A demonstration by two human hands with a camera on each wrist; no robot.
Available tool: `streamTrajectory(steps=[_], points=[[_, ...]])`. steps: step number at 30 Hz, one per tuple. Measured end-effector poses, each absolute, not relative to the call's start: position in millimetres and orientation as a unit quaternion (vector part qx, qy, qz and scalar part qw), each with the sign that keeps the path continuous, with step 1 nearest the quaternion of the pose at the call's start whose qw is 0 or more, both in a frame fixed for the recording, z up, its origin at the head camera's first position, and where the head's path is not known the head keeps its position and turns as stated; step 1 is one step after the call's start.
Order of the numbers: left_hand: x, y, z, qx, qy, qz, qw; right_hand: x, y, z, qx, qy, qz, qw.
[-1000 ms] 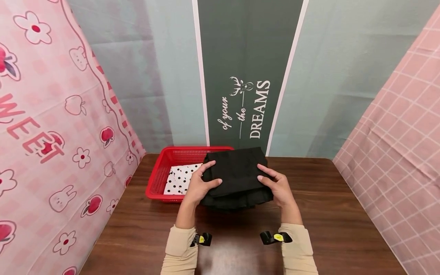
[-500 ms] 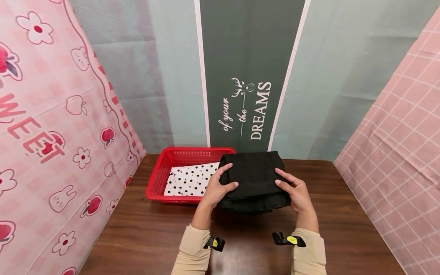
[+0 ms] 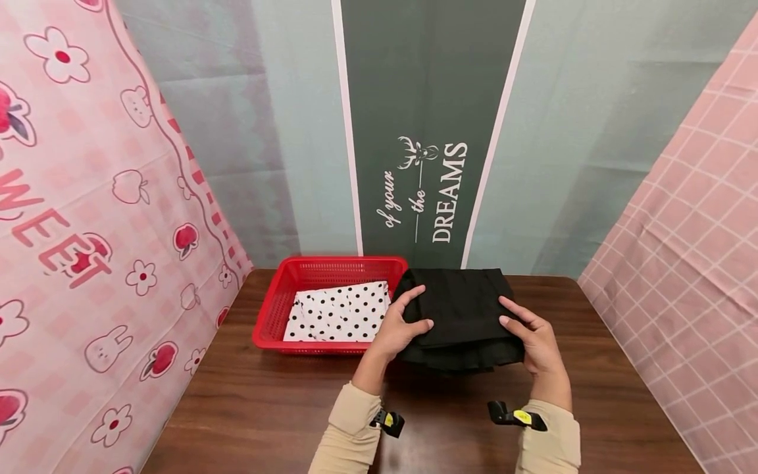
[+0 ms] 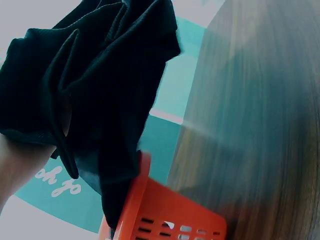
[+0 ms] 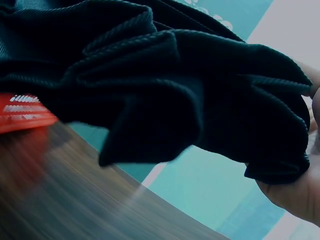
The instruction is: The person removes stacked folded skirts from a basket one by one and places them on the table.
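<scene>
A folded black cloth [image 3: 464, 309] is held between the two hands, just right of the red basket. My left hand [image 3: 398, 332] grips its left edge, thumb and a finger on top. The right hand [image 3: 535, 339] pinches the opposite edge in the same way. Both wrist views show the cloth's layered, hanging folds, with wooden table visible below, so it is held above the surface. In the left wrist view the black cloth [image 4: 110, 90] overlaps the rim of the basket [image 4: 170, 205]. The fingers beneath the cloth are hidden.
A red plastic basket [image 3: 269, 322] stands at the back left of the wooden table [image 3: 254, 408]. Inside it lies a folded white cloth with black dots [image 3: 337, 313]. Printed fabric hangings [image 3: 414, 79] rise behind the table and on both sides.
Both hands have carried the black cloth to the right, away from over the basket and slightly nearer. More of the dotted cloth in the basket is uncovered.
</scene>
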State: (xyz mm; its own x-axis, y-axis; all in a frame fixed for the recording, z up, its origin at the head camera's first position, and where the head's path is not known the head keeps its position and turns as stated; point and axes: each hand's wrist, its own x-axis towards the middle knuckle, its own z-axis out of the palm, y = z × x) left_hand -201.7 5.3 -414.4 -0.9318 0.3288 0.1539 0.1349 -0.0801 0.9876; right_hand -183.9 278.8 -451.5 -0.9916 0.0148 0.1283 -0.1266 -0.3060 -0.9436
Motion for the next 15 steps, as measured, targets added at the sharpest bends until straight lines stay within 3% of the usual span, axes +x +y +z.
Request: streamTrajectory(steps=[15], points=[[-202,44,-407,0.227,0.690,0.685,0.062,-167,309,-440,0.032,-0.534,0.839,0.094]])
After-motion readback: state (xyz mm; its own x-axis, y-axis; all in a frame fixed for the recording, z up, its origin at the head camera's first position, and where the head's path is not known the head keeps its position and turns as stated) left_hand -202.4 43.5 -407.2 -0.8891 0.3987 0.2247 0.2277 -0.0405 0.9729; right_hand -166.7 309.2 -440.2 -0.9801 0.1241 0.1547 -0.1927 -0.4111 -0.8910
